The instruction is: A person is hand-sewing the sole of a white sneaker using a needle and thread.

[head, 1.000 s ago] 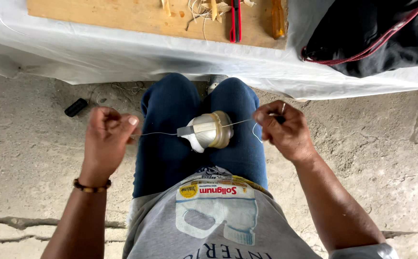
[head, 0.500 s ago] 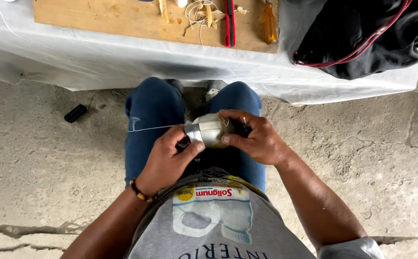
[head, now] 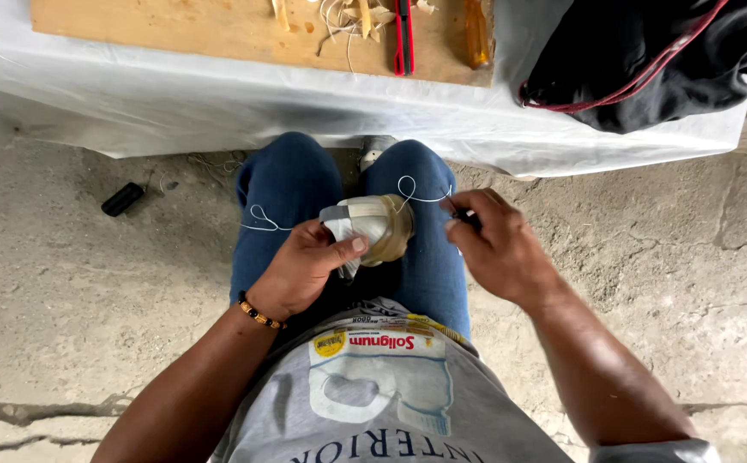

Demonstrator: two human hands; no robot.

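My left hand gripped the taped ball on my knees, thumb pressed on; my right hand pinched the thread.

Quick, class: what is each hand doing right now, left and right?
Left hand: closed on the small round wrapped object on the lap.
Right hand: closed, pinching a small dark tool beside the thin white thread.

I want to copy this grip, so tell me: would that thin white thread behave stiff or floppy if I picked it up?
Probably floppy: the thread curls into a loose loop above the taped bundle and sags in another loop by the left hand. Likely very light and prone to slipping, since the right hand pinches it tightly. It may tangle easily.
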